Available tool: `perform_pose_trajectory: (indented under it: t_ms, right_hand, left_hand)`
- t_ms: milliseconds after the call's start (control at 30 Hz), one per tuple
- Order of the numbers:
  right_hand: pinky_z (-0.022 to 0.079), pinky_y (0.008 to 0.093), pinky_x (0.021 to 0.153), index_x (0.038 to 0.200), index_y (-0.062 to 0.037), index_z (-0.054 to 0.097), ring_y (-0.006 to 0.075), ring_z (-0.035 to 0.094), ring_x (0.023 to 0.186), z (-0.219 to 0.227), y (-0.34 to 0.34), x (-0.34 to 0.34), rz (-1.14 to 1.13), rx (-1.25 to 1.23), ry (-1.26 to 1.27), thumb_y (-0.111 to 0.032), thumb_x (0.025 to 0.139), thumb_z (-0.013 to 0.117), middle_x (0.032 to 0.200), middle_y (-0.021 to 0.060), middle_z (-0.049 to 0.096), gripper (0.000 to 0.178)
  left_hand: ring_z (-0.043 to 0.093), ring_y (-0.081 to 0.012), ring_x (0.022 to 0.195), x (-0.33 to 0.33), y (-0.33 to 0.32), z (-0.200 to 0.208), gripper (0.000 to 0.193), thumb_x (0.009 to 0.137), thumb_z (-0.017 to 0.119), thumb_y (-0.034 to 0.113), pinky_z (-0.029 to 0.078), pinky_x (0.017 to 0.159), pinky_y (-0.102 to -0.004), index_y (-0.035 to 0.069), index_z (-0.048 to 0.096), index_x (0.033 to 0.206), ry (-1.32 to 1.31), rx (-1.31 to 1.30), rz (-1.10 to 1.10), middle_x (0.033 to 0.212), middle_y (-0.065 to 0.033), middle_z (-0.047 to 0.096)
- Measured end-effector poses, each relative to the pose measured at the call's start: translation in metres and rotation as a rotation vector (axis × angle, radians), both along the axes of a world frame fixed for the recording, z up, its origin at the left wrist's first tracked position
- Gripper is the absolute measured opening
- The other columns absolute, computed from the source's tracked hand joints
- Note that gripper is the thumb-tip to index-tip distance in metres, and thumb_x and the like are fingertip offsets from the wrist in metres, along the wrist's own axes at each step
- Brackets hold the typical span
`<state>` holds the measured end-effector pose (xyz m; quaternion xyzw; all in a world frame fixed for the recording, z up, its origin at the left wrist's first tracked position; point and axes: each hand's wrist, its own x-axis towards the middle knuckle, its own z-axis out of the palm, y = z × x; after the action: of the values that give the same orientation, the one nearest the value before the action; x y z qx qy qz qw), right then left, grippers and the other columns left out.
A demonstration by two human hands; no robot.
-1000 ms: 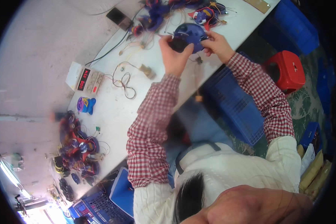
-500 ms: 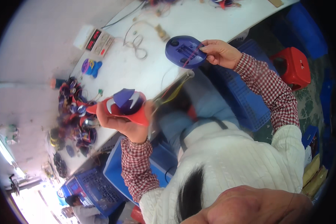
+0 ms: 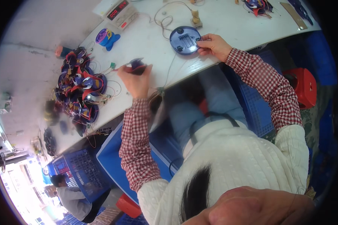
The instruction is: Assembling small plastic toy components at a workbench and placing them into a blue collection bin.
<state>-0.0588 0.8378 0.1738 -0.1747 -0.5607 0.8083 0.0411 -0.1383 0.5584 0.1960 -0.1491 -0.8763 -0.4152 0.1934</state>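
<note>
My right hand (image 3: 215,47) pinches the right edge of an oval purple plastic shell (image 3: 180,49) between thumb and fingers. The shell's inner face has narrow battery-like slots and a round black part, and it is tilted up over the white table (image 3: 169,71). My left hand (image 3: 136,83) grips a smaller red and purple plastic piece (image 3: 137,66) with pale markings, largely hidden by the fingers. Thin wires hang below the shell toward a small bundle of wires (image 3: 158,91) at the table's front edge.
Piled on the left are several red and purple assemblies (image 3: 87,83) with loose wires. Farther back stand a blue and purple spool-like holder (image 3: 107,38) and a white device with a red display (image 3: 118,13). A blue bin (image 3: 110,148) and a red stool (image 3: 306,88) flank me. A co-worker (image 3: 72,200) is at lower left.
My left hand has moved up and farther over the table, turning the red and purple piece. The shell has tilted, so its inside now catches light. The whole view has shifted.
</note>
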Motion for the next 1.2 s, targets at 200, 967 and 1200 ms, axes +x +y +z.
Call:
perform_pose_trajectory:
  t_ms: [200,967,1200]
  right_hand:
    - [0.05,0.0207,0.048,0.097,0.0039,0.057,0.0126,0.059,0.056,0.009,0.035,0.018,0.246,0.398,-0.091,-0.014,0.085,0.064,0.068,0.0076,0.06,0.022]
    - [0.044,0.0181,0.048,0.102,-0.0035,0.059,0.0076,0.05,0.055,0.057,0.029,0.022,0.06,0.711,0.339,-0.011,0.084,0.064,0.081,0.0041,0.057,0.019]
    - [0.044,0.0169,0.055,0.1,-0.005,0.06,0.0075,0.052,0.063,0.012,0.034,0.015,0.008,1.142,0.7,-0.005,0.083,0.065,0.092,0.002,0.055,0.018]
  left_hand:
    - [0.049,-0.0301,0.106,0.015,0.021,-0.012,0.087,0.068,0.08,0.018,0.043,0.093,-0.0386,-0.004,0.026,0.132,0.01,-0.035,0.048,0.119,-0.0232,0.041]
    - [0.054,-0.0205,0.066,0.095,0.093,-0.017,0.032,0.085,0.06,0.012,0.046,0.06,-0.0304,-0.002,0.053,0.113,-0.094,-0.026,-0.291,0.08,-0.0102,0.056]
    - [0.061,-0.0358,0.066,0.043,0.127,-0.027,0.032,0.084,0.057,0.023,0.049,0.064,-0.0402,0.0,0.055,0.106,-0.097,-0.225,-0.26,0.073,-0.0174,0.063]
